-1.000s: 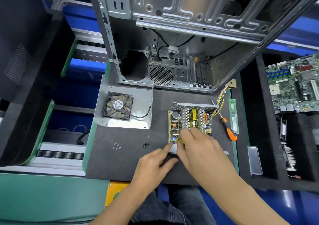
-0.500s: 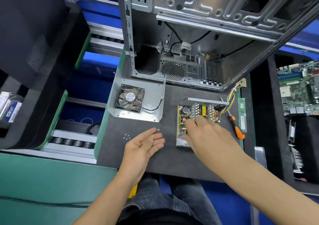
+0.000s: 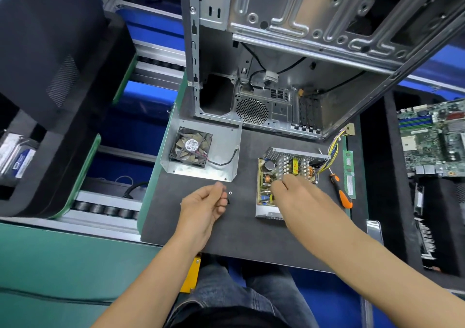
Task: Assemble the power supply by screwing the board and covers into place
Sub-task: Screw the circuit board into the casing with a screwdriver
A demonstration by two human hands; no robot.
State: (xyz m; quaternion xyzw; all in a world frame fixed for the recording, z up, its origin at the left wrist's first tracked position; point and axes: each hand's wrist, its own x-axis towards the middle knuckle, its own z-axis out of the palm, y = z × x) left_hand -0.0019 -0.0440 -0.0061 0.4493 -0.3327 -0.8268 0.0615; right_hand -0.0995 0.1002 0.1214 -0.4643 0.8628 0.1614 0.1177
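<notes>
On the dark work mat, at the six o'clock side of the open computer case, my left hand has curled from the flat, open palm of half a second ago into a pinch over the small black screws; whether one is actually caught between the fingertips I cannot tell. My right hand remains on the power supply board, fingers bent down onto its near edge, seemingly steadying it in its metal tray. Fastening, I judge, is about to begin. The board lies at three o'clock from my left hand, the fan cover at twelve, and the orange screwdriver untouched at three o'clock from my right.
</notes>
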